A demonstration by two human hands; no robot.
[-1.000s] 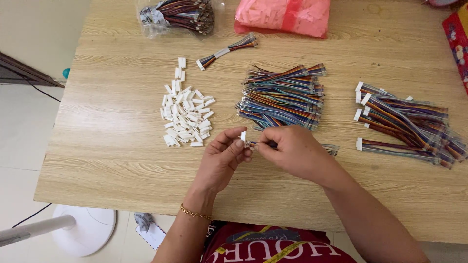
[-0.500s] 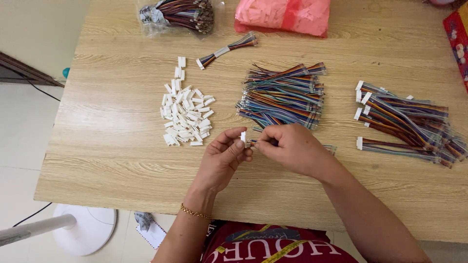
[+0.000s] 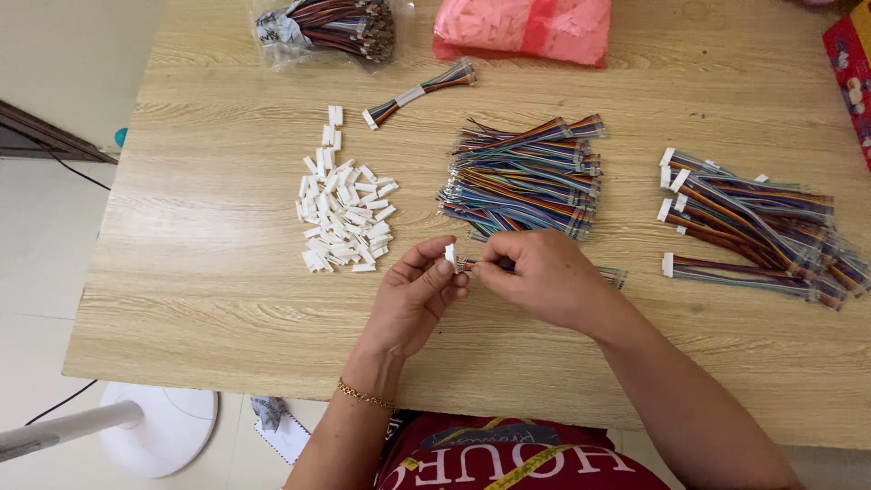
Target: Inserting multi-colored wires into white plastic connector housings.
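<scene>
My left hand (image 3: 415, 295) pinches a small white plastic connector housing (image 3: 450, 255) between thumb and fingers. My right hand (image 3: 544, 277) grips a short multicoloured ribbon cable (image 3: 610, 275) by one end and holds that end right against the housing; the cable's other end sticks out to the right of my hand. Both hands hover just above the wooden table (image 3: 200, 272), near its front middle. A heap of white housings (image 3: 345, 218) lies left of my hands. A pile of loose ribbon cables (image 3: 526, 177) lies just behind them.
A stack of cables with white connectors fitted (image 3: 753, 227) lies at the right. One finished cable (image 3: 417, 93) lies behind the heap. A clear bag of cables (image 3: 331, 23) and a pink bag (image 3: 526, 27) sit at the far edge. A white fan base (image 3: 159, 431) stands on the floor.
My hands stay in nearly the same spot; the fingers have shifted slightly around the housing and the cable end.
</scene>
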